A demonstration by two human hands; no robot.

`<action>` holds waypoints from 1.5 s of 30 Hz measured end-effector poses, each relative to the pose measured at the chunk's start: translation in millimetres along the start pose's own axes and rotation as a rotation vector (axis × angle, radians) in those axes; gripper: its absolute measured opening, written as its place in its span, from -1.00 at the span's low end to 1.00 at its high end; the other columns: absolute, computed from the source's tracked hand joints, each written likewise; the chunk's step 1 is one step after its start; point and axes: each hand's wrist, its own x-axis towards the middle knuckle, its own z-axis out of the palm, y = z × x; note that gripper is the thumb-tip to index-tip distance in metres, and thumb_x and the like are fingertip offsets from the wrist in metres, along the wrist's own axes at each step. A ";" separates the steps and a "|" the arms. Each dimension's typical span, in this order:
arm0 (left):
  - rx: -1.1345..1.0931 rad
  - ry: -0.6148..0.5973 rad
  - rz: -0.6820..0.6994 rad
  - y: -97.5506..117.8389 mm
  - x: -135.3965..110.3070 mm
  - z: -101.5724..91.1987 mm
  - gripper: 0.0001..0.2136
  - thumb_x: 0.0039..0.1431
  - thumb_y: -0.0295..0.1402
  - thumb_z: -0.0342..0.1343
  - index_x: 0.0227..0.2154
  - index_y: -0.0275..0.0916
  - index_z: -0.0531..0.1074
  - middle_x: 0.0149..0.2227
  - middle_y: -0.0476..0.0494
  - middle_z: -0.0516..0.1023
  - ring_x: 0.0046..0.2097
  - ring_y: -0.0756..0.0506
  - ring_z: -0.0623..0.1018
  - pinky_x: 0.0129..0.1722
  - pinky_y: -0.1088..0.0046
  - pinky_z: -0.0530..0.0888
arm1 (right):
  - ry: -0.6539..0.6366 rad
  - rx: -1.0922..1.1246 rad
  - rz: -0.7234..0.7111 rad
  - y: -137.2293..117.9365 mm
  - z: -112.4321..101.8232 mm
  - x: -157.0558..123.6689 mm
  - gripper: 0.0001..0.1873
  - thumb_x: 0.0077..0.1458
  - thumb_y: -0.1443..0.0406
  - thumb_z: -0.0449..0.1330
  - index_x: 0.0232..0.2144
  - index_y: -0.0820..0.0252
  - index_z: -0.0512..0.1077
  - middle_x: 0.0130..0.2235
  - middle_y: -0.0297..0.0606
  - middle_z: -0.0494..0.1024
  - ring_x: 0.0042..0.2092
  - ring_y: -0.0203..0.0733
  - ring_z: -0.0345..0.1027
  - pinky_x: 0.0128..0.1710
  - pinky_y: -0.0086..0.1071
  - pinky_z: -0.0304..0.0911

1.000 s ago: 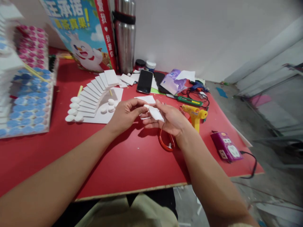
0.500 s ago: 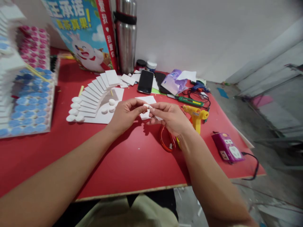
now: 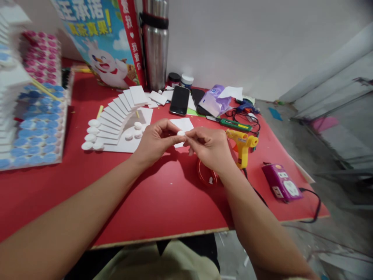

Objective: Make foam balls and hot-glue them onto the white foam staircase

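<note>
Between the fingertips of both hands is a small white rounded piece, pinched above the table. My left hand holds it from the left with thumb and forefinger. From the other side, my right hand grips it the same way. Under the fingers lies a white paper sheet. Left of my hands, a curved fan of white foam-like slabs stands on a white board, with several white rounded pieces by its outer end.
A yellow glue gun, red ring-shaped tool, green-handled cutter and purple power socket box lie to the right. Behind are a phone and steel flask. Blue-topped pieces fill a tray at left.
My fingers have shifted on the white piece, turning it so a rounder face shows. The right hand has rolled slightly, palm now more downward.
</note>
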 end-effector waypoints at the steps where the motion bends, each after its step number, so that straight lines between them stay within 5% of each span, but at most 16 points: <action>1: -0.007 -0.014 -0.001 0.4 0.7 -1.3 -0.69 -0.08 -0.22 0.48 -0.41 -0.24 0.48 -0.39 -0.07 0.61 -0.32 -0.10 0.61 -0.27 0.35 0.54 | -0.021 0.012 -0.006 1.7 -1.7 0.5 -0.86 0.24 0.29 0.25 -0.36 0.16 0.58 -0.44 -0.30 0.63 -0.47 -0.27 0.46 -0.41 -0.37 0.32; 13: 0.050 -0.060 0.016 6.0 0.4 -4.7 -0.72 -0.09 -0.26 0.49 -0.29 -0.24 0.69 -0.29 -0.14 0.64 -0.26 -0.11 0.62 -0.22 0.35 0.56 | -0.076 0.029 -0.032 2.1 -4.9 1.4 -0.81 0.27 0.30 0.22 -0.38 0.15 0.58 -0.48 -0.34 0.63 -0.49 -0.29 0.46 -0.36 -0.37 0.34; 22: 0.096 -0.151 -0.074 0.3 -2.0 -4.5 -0.63 0.17 -0.09 0.32 -0.01 -0.10 0.66 -0.23 -0.16 0.70 -0.18 -0.15 0.62 -0.17 0.33 0.54 | -0.011 0.199 0.155 2.2 0.2 4.5 -0.84 0.22 0.26 0.27 -0.38 0.20 0.56 -0.44 -0.31 0.65 -0.55 -0.29 0.49 -0.47 -0.40 0.34; 31: 0.063 -0.146 -0.103 -4.5 -0.3 -5.6 -0.67 0.18 -0.06 0.30 -0.09 -0.11 0.69 -0.19 -0.18 0.71 -0.13 -0.18 0.63 -0.13 0.31 0.55 | 0.004 0.286 0.292 4.4 -1.3 8.6 -0.65 0.07 0.06 0.42 -0.44 0.24 0.54 -0.48 -0.27 0.63 -0.60 -0.29 0.45 -0.55 -0.43 0.26; 40: 0.184 -0.054 0.085 -2.8 -3.4 -1.2 -0.78 0.24 -0.18 0.27 -0.18 -0.15 0.72 -0.28 -0.12 0.69 -0.21 -0.12 0.60 -0.14 0.38 0.50 | -0.012 0.264 0.201 -1.5 0.5 4.3 -0.80 0.19 0.24 0.29 -0.43 0.23 0.49 -0.47 -0.31 0.62 -0.59 -0.32 0.44 -0.53 -0.44 0.28; 45: 0.139 0.044 0.154 -8.2 -7.8 7.7 -0.81 0.25 -0.20 0.26 -0.22 -0.12 0.72 -0.29 -0.09 0.68 -0.25 -0.08 0.58 -0.17 0.41 0.49 | 0.125 -0.114 0.032 -9.2 7.5 -1.4 -0.82 0.21 0.35 0.19 -0.45 0.19 0.50 -0.53 -0.32 0.56 -0.53 -0.30 0.38 -0.46 -0.40 0.20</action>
